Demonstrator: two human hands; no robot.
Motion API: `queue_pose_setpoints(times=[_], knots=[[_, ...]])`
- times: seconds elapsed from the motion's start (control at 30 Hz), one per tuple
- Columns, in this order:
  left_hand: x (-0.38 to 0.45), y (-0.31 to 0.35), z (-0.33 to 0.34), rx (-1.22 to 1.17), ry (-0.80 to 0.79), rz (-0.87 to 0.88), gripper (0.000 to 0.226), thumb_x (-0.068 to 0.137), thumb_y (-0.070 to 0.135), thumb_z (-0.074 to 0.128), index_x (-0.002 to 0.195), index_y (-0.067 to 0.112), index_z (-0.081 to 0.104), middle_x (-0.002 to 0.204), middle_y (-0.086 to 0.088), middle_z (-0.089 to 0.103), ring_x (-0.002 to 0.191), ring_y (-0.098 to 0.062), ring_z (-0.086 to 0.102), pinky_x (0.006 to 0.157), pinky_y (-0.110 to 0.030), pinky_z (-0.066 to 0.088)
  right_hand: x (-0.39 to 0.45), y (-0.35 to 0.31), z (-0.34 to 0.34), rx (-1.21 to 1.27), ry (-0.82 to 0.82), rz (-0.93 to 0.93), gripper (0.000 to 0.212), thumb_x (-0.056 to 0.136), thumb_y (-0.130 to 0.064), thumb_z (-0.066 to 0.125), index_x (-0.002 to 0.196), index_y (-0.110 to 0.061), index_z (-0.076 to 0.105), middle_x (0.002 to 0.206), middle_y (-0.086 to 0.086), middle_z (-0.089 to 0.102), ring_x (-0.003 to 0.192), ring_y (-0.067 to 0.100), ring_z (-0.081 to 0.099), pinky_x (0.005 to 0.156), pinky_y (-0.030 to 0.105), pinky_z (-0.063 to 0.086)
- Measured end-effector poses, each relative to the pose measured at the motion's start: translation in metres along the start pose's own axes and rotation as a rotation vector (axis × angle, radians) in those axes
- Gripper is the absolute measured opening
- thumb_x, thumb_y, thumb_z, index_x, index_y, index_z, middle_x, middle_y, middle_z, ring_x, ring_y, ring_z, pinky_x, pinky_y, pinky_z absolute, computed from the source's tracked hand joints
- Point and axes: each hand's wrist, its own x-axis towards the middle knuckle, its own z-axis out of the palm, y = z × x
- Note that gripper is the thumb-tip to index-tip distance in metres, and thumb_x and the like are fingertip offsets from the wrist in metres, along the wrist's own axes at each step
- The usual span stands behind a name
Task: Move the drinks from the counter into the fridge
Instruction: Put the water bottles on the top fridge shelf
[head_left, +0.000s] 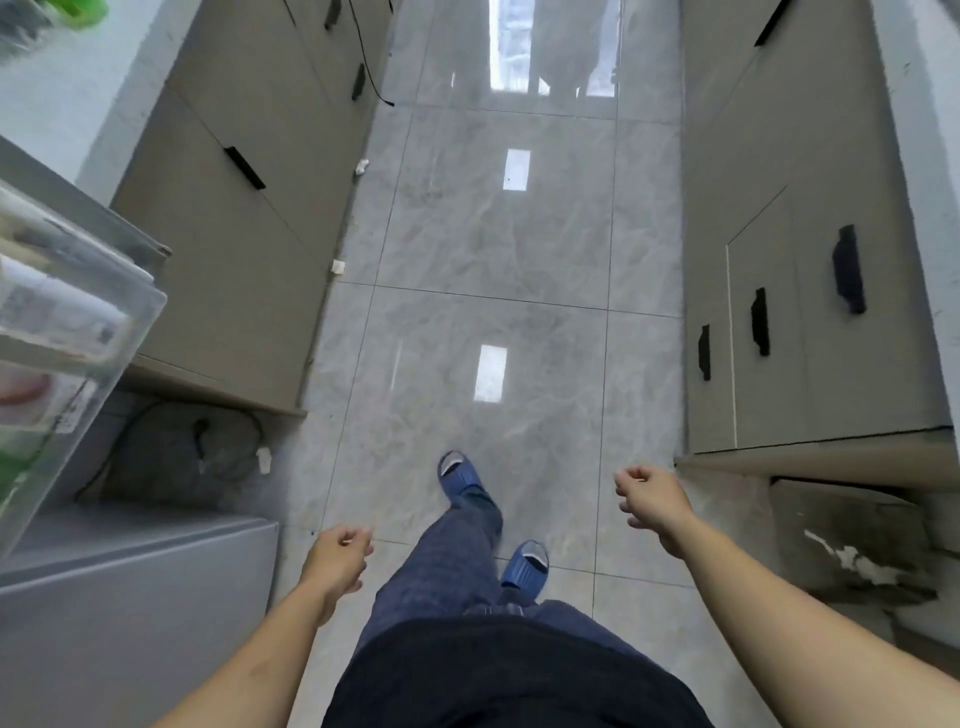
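Observation:
I look down at a grey tiled floor between two rows of cabinets. My left hand (337, 561) hangs at my side with loosely curled fingers and holds nothing. My right hand (649, 501) hangs likewise, loosely curled and empty. At the left edge stands the open fridge door (67, 332), its clear shelf bins holding blurred packages. The grey fridge body (130, 597) is below it at the lower left. A blurred green object (78, 10) sits on the white counter (52, 98) at the top left. No drink is clearly visible.
Beige cabinets with black handles line the left (234, 234) and the right (805, 286). A black cable (371, 78) dangles at the upper left. Cables lie on the floor (197, 447) beside the fridge. My feet wear blue slippers (457, 475) mid-stride.

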Motion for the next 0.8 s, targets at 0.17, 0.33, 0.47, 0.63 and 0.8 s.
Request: queue_pose_setpoints(times=[0.17,0.33,0.47,0.63,0.8], knots=[[0.034,0.029,0.000,-0.073,0.023,-0.093,0.016,0.102,0.027,0.048,0.094,0.016,0.058,0.109,-0.011,0.066,0.092,-0.027,0.060,0.084,-0.042,0.051,0.051,-0.080,-0.002,-0.075,-0.048,-0.035,0.014,0.092,-0.016,0.053,0.079,-0.014,0.055,0.072,0.008,0.051,0.065,0.023,0.042,0.055,0.026,0.038],[0.072,0.102,-0.010,-0.109,0.025,-0.166,0.022,0.101,0.024,0.049,0.101,0.006,0.061,0.108,-0.014,0.066,0.089,-0.029,0.059,0.085,-0.043,0.051,0.094,-0.159,-0.016,-0.166,-0.033,-0.039,0.016,0.094,-0.019,0.054,0.078,-0.014,0.054,0.071,0.008,0.049,0.061,0.021,0.040,0.054,0.027,0.035],[0.096,0.193,-0.024,-0.161,0.035,-0.076,0.017,0.100,0.022,0.049,0.087,0.015,0.059,0.102,-0.012,0.066,0.087,-0.027,0.061,0.080,-0.039,0.051,0.122,-0.224,-0.019,-0.273,-0.023,-0.062,0.017,0.094,-0.019,0.053,0.079,-0.012,0.056,0.073,0.010,0.051,0.067,0.022,0.043,0.057,0.029,0.036],[0.127,0.308,-0.040,-0.302,0.076,0.067,0.020,0.099,0.028,0.052,0.088,0.016,0.063,0.091,-0.003,0.066,0.075,-0.019,0.058,0.069,-0.029,0.049,0.163,-0.301,-0.013,-0.340,-0.068,-0.088,0.016,0.093,-0.020,0.054,0.079,-0.012,0.056,0.073,0.009,0.050,0.068,0.023,0.042,0.055,0.029,0.034],[0.148,0.371,-0.044,-0.403,0.121,0.049,0.023,0.098,0.032,0.052,0.098,0.014,0.064,0.093,0.000,0.066,0.075,-0.016,0.058,0.064,-0.027,0.050,0.214,-0.361,-0.007,-0.434,-0.136,-0.091,0.016,0.093,-0.017,0.054,0.079,-0.010,0.056,0.071,0.010,0.050,0.066,0.023,0.042,0.052,0.028,0.034]])
